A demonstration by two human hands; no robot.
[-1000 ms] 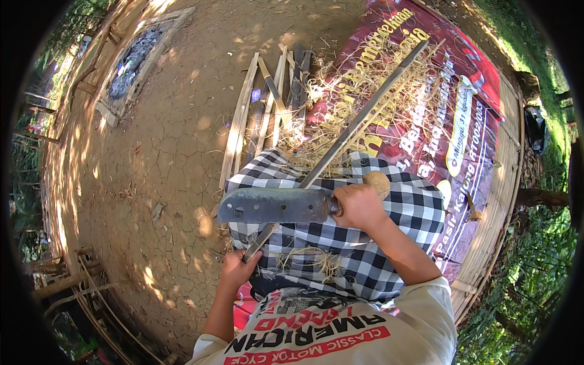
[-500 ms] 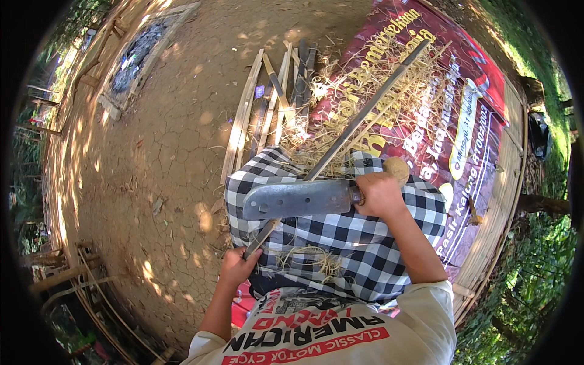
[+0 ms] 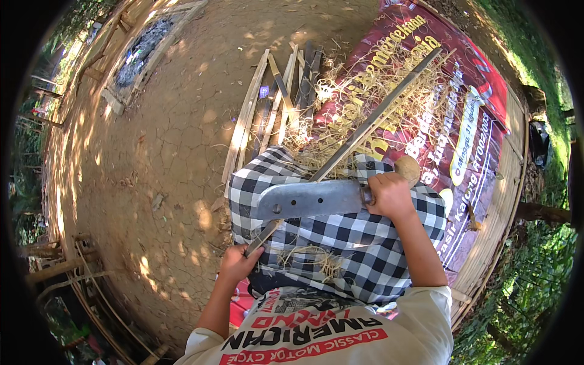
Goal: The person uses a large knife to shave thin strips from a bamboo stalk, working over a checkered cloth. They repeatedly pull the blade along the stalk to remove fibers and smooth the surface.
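My right hand grips the handle of a broad-bladed machete, whose rounded wooden butt shows beyond my fist. The grey blade, with holes in it, lies crosswise over a long, narrow bamboo strip. Closed around the strip's near end is my left hand. From there the strip slants up and away to the right, passing under the blade. A black-and-white checked cloth covers my lap beneath both. Curly shavings cling to it. The cutting edge's exact contact with the strip is hidden.
Several split bamboo pieces lie on the cracked dirt ground ahead. A dark red printed banner spreads to the right, with a pile of shavings on it. Bamboo slats edge the banner. An ash pit sits far left.
My right hand and the machete have shifted slightly to the right across the strip. My left hand keeps its hold at the near end, almost unmoved.
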